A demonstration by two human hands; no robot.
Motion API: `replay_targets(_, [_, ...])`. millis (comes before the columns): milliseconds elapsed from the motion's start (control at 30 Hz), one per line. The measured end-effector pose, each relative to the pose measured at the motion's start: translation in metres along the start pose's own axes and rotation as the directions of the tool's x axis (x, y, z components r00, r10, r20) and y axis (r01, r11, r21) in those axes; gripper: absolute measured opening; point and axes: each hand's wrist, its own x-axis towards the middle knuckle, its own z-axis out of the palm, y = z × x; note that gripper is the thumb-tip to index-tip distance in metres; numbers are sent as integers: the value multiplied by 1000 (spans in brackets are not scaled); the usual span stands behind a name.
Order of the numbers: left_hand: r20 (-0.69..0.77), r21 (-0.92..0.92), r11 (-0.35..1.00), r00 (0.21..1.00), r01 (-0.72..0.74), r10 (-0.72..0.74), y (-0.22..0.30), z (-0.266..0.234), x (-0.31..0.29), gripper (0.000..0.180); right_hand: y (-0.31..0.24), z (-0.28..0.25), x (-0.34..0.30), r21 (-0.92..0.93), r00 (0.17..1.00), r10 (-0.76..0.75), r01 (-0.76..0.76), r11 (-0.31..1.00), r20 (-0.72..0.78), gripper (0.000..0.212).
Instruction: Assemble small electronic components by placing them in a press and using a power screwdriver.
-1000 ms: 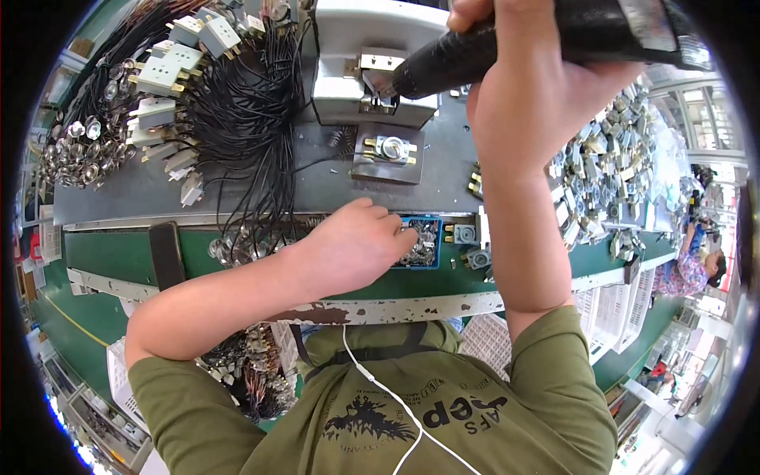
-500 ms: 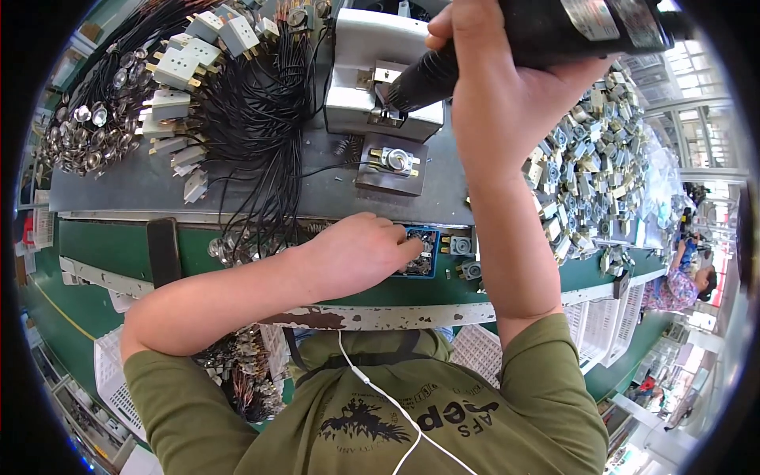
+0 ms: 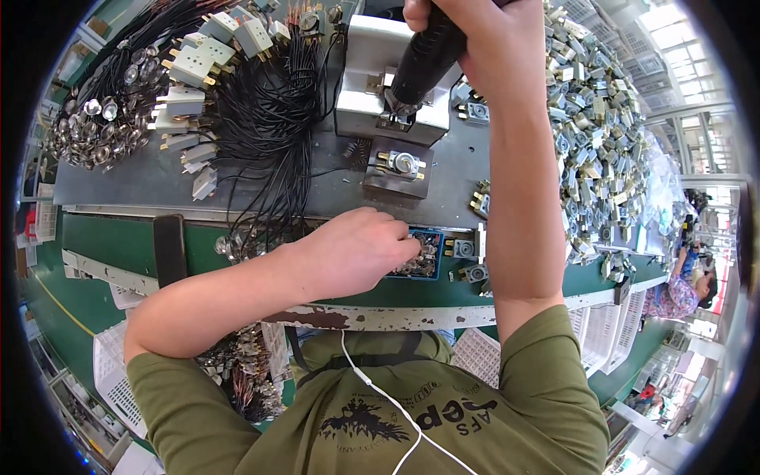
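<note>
My right hand [image 3: 507, 32] is wrapped round a black power screwdriver [image 3: 427, 63]. The tool's lower end points down into a bright metal fixture [image 3: 368, 47], and the tip itself is hidden there. My left hand [image 3: 360, 249] is at the left side of a small blue tray [image 3: 438, 265] of small metal pieces, fingertips pressed together. Whatever they pinch is too small to make out. Between the hands, on a dark metal block [image 3: 380, 182], lies a small part with a round metal disc [image 3: 404, 164] and brass terminals, joined to a black wire.
Bundled black wires [image 3: 269, 119] with white blocks [image 3: 194, 63] cover the left of the bench, beside round metal caps [image 3: 99, 131]. A big heap of grey parts [image 3: 590, 142] lies right. A phone-like dark slab [image 3: 169, 245] rests at the front edge. Another person [image 3: 677, 297] sits far right.
The screwdriver has tilted more upright over the fixture, and my right hand has moved up. My left hand stays by the blue tray, its fingers drawn closer together. The view has shifted slightly.
</note>
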Motion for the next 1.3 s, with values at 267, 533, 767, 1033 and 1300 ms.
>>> replay_targets(267, [-34,-24,998,998,49,-50,0,-5,0,12,3,56,-24,-316,795,-355,217,924,-492,76])
replay_targets(533, [-60,-11,999,997,45,-45,-2,-6,-2,13,-2,4,-1,16,999,39,-39,999,24,57])
replay_targets(767, [-82,32,998,996,50,-47,-5,-13,-1,14,-1,16,5,31,998,56,-57,998,32,62])
replay_targets(1033, [-209,39,996,975,85,-75,-9,-29,3,7,3,38,-19,-435,840,-404,231,870,-362,68])
replay_targets(1300, [-469,91,967,867,239,-170,-26,-54,3,7,2,37,-26,-198,898,-261,201,959,-355,58])
